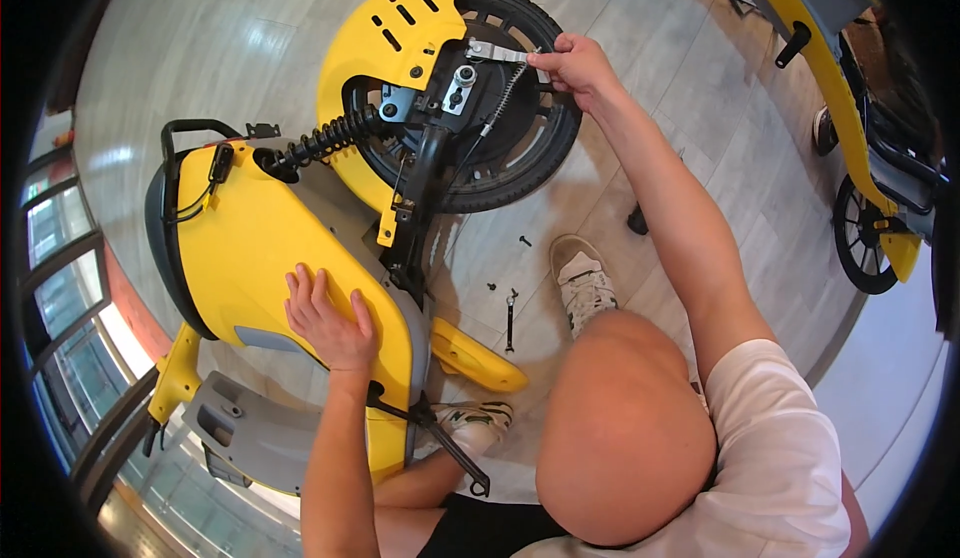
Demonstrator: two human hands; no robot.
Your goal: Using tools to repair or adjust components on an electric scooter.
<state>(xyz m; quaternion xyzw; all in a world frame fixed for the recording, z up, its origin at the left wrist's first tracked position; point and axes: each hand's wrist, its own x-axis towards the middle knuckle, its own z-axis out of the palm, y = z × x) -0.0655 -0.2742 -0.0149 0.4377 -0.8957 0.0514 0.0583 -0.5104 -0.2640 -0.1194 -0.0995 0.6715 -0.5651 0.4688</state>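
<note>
Some right-hand fingers (549, 60) pinch a silver lever (498, 53); left-hand fingers (321, 294) lie spread on yellow bodywork (240, 233).

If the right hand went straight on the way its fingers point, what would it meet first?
The silver lever by the wheel, whose end the right hand seems to pinch. Past it, roughly in that line, lies the yellow slotted cover, though depth is unclear.

Grey plank floor (740, 158) with a dark wrench (510, 326), small screws (525, 241) and a yellow scooter (255, 258) on its side.
</note>
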